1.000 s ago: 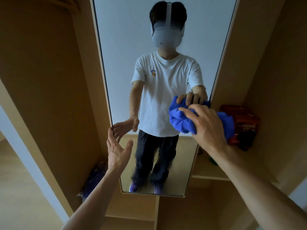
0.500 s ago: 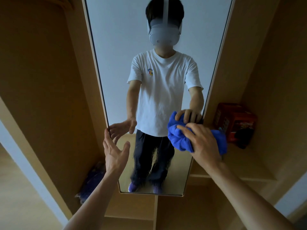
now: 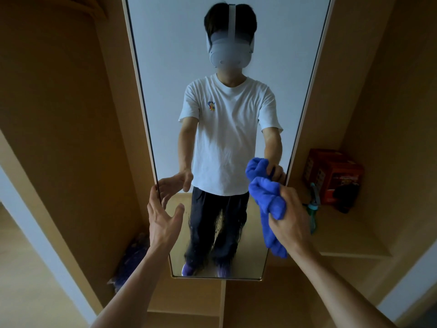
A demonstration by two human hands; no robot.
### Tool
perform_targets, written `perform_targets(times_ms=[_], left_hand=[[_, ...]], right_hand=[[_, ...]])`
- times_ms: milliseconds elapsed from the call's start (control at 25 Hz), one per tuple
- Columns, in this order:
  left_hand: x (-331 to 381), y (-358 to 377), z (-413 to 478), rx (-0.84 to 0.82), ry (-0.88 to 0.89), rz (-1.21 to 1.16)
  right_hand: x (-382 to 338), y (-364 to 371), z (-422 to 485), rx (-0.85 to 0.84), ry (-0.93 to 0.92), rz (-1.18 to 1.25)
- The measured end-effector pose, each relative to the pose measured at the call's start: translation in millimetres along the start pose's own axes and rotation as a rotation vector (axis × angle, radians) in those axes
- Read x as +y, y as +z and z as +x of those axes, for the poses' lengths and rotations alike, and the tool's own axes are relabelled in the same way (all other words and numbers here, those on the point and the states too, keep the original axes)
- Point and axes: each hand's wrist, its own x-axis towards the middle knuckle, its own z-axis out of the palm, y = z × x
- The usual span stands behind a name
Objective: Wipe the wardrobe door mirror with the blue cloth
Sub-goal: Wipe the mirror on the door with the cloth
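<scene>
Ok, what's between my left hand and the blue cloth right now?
In the head view, only mirror glass: a drip-streaked stretch reflecting dark trousers lies between the left hand and the blue cloth.

View: clothing shows only as a reflection in the mirror (image 3: pixel 165 67); the arms show directly.
Headset (image 3: pixel 229 54): pale grey-white, rounded front shell.
Strap (image 3: pixel 231 20): white band over the top of the head, across dark hair.
T-shirt (image 3: pixel 227 138): white, crew neck, loose, hem lying over the waistband.
Sleeves (image 3: pixel 189 107): short, ending above the elbow.
Emblem (image 3: pixel 211 106): small chest mark in blue, yellow and red; design too small to tell.
Trousers (image 3: pixel 212 223): dark, navy or black, full length, loose legs.
Shoes (image 3: pixel 188 269): purple toes below the trouser cuffs.
Forearms (image 3: pixel 134 280): bare up to the wrist, both sides.
</scene>
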Motion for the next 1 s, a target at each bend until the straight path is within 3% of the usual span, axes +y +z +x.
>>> perform_targets(times_ms=[160, 600, 680, 840, 1000], left_hand=[[0.7, -3.6, 3.1, -0.022, -0.023, -0.008], [-1.5, -20.7, 14.3, -0.085, 0.027, -0.058], [-2.6, -25.5, 15.8, -0.115, 0.040, -0.060], [-3.3, -34.4, 20.5, -0.187, 0.032, -0.093], [-4.0, -42.7, 22.7, -0.229, 0.026, -0.153]], right_hand=[[-1.8, 1.1, 6.0, 0.205, 0.104, 0.111], [-22.2, 24.1, 2.4, 0.349, 0.216, 0.201], [-28.2, 32.5, -0.3, 0.325, 0.211, 0.163], [-49.5, 57.6, 16.5, 0.002, 0.287, 0.294], [-88.1, 91.5, 2.7, 0.099, 0.085, 0.158]])
